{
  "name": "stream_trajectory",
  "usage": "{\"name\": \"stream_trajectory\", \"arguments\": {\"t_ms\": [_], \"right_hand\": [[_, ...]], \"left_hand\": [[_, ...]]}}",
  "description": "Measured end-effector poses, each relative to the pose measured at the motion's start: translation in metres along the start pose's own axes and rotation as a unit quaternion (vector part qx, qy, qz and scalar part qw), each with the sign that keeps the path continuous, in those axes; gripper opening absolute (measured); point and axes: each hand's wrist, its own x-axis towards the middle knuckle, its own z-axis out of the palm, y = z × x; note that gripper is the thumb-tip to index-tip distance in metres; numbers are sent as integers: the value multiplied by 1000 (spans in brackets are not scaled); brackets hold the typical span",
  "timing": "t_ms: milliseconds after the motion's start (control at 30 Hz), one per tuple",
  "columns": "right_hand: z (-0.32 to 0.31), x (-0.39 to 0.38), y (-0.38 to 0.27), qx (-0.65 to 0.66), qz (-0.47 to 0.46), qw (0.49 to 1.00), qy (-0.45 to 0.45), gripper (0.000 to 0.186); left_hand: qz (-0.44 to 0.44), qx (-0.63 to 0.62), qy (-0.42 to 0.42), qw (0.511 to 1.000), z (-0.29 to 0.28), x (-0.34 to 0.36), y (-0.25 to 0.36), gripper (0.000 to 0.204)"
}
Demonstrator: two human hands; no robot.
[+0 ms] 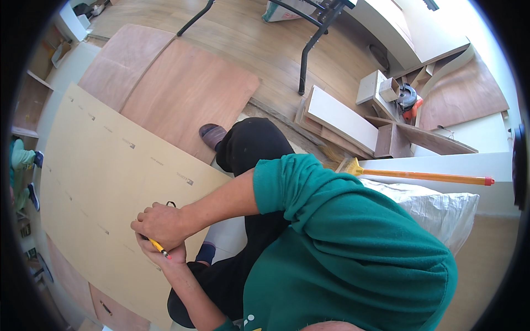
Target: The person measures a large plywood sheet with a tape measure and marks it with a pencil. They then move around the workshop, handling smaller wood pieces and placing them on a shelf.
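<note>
I lean over a large beige board (99, 182) with small printed marks. My right hand (160, 222) lies over my left, its fingers curled toward the board; what they hold is hidden. A thin dark loop (171, 204) shows beside its wrist. Below it, my left hand (152, 253) is closed on a yellow pencil (157, 246), most of its fingers covered by the right hand. The pencil slants from between the two hands, its pink eraser end toward my left wrist.
Reddish plywood sheets (182, 88) lie beyond the board. A dark folding-frame leg (305, 66) stands on the wooden floor. At right are a circular saw (407, 98), white panels (345, 118), an orange-handled broom (430, 176) and a white sack (436, 209). Another person's legs (25, 176) show at far left.
</note>
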Motion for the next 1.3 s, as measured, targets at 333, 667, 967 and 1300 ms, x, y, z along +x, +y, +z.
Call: {"name": "stream_trajectory", "arguments": {"t_ms": [333, 667, 967, 1300], "right_hand": [[-26, -17, -17, -34, 18, 999, 10, 41], [-7, 0, 0, -18, 2, 999, -31, 44], [-11, 1, -3, -12, 0, 1000, -14, 43], [-136, 54, 65, -13, -256, 892, 373, 26]], "left_hand": [[4, -2, 39, 999, 4, 0, 1, 34], [-8, -13, 53, 998, 2, -1, 3, 33], [-38, -7, 1, 999, 4, 0, 9, 35], [-60, -30, 82, 994, 51, -24, 15, 70]]}}
